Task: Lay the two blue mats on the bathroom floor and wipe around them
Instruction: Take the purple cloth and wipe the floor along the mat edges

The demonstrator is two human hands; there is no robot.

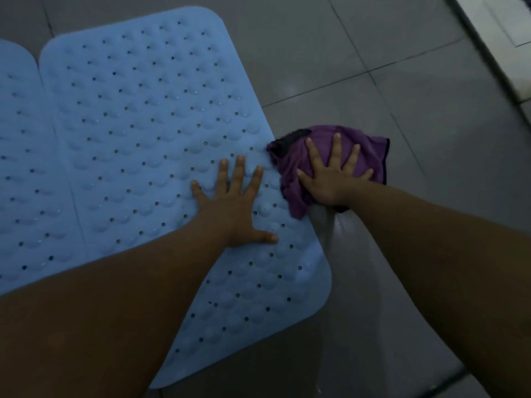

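Observation:
Two light blue perforated mats lie flat side by side on the grey tiled floor: the larger visible mat [149,124] in the middle and the second mat [20,168] at the left edge, partly out of view. My left hand [232,202] presses flat on the middle mat near its right edge, fingers spread. My right hand [333,176] presses with spread fingers on a crumpled purple cloth [321,145], which lies on the floor against the mat's right edge.
Grey floor tiles [416,96] stretch to the right and far side, with a wet sheen [339,239] below the cloth. A pale raised ledge or wall base [500,53] runs diagonally along the top right corner.

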